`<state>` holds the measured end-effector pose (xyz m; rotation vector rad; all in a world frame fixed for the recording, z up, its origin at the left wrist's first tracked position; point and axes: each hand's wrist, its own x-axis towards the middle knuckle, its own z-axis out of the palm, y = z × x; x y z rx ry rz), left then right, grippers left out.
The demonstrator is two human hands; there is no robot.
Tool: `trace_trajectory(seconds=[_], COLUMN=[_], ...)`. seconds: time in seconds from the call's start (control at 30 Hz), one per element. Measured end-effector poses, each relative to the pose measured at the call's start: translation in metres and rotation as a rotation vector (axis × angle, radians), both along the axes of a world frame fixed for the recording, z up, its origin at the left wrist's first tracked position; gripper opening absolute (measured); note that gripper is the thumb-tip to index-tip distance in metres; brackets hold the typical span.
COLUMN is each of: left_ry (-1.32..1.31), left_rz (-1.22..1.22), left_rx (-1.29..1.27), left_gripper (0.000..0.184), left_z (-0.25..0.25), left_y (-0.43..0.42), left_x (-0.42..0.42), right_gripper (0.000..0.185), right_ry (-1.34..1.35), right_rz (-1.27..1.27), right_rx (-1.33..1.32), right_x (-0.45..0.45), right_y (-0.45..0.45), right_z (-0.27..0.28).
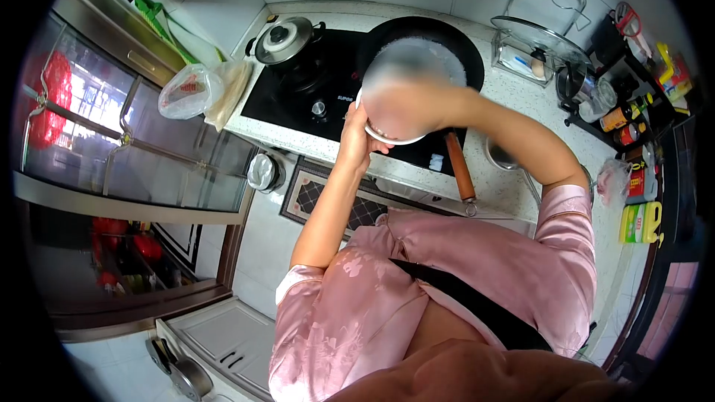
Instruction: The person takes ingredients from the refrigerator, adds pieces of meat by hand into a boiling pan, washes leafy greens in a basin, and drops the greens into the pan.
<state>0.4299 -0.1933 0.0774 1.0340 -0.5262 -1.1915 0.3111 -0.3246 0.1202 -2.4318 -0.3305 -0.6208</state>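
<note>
My left hand (356, 138) is wrapped round the side of a white bowl (395, 141), with the fingers under its near edge. Over the bowl is my right hand (402, 104), so blurred that its fingers do not show; whether it holds anything cannot be made out. The bowl's inside is mostly hidden by this hand. Just beyond both hands, a black wok (473, 56) stands on the stove with whitish contents (439, 52) in it. Its wooden handle (460, 167) points back towards my body.
A lidded pot (284, 41) stands on the left of the black hob (261, 100). Plastic bags (191, 91) hang at the counter's left end. At the right are a glass lid (547, 36), sauce bottles (617, 117) and a yellow oil jug (639, 223). A small bin (263, 173) is below.
</note>
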Motion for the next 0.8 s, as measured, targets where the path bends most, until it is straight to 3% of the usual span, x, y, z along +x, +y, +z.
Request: trace_trajectory(seconds=[0.03,0.1,0.13,0.2,0.23,0.27,0.33,0.4,0.47,0.5,0.53,0.6,0.7,0.8], left_ry=[-0.03,-0.06,-0.063,-0.003,0.022,0.022,-0.003,-0.034,-0.065,-0.1,-0.111,-0.132,-0.05,-0.033], left_rz=[0.005,0.034,0.024,-0.1,-0.075,-0.078,0.005,-0.002,-0.004,-0.026,-0.038,-0.063,-0.055,-0.089], left_rx=[-0.009,-0.004,-0.008,-0.05,-0.028,-0.032,-0.018,-0.015,-0.013,-0.022,-0.019,-0.014,0.02,0.043], left_gripper=[0.046,0.044,0.044,0.044,0.045,0.045,0.049,0.052,0.054,0.054,0.054,0.054,0.054,0.052], left_z=[0.003,0.005,0.004,0.002,0.004,0.004,0.003,0.002,0.002,0.001,-0.001,-0.006,-0.004,-0.009], left_y=[-0.005,-0.016,-0.018,-0.023,-0.025,-0.029,-0.033,-0.034,-0.036,-0.038,-0.037,-0.035,-0.03,-0.031], left_x=[-0.003,-0.009,-0.009,-0.006,-0.009,-0.01,-0.012,-0.013,-0.012,-0.012,-0.012,-0.013,-0.009,0.002], right_gripper=[0.021,0.03,0.03,0.025,0.02,0.02,0.019,0.024,0.027,0.026,0.022,0.016,0.019,0.018], right_ry=[-0.007,0.32,0.312,0.147,0.151,0.151,0.367,0.42,0.187,0.214,0.136,0.115,0.32,0.426], right_rz=[-0.012,-0.055,-0.062,-0.205,-0.2,-0.203,-0.244,-0.25,-0.055,-0.154,-0.175,-0.212,-0.401,-0.374], right_rx=[-0.004,1.103,1.1,0.241,-0.001,-0.005,0.231,0.138,-0.008,-0.074,0.036,0.004,0.124,0.348], right_x=[-0.004,-0.006,-0.005,0.002,-0.008,-0.012,-0.019,-0.021,-0.018,-0.014,-0.007,0.0,-0.008,-0.011], right_y=[0.004,0.007,-0.004,-0.033,-0.024,-0.027,-0.033,-0.028,-0.017,-0.015,-0.018,-0.022,-0.02,-0.043], right_z=[-0.007,-0.015,-0.023,-0.033,0.01,0.024,0.041,0.047,0.033,0.01,-0.02,-0.029,0.047,0.066])
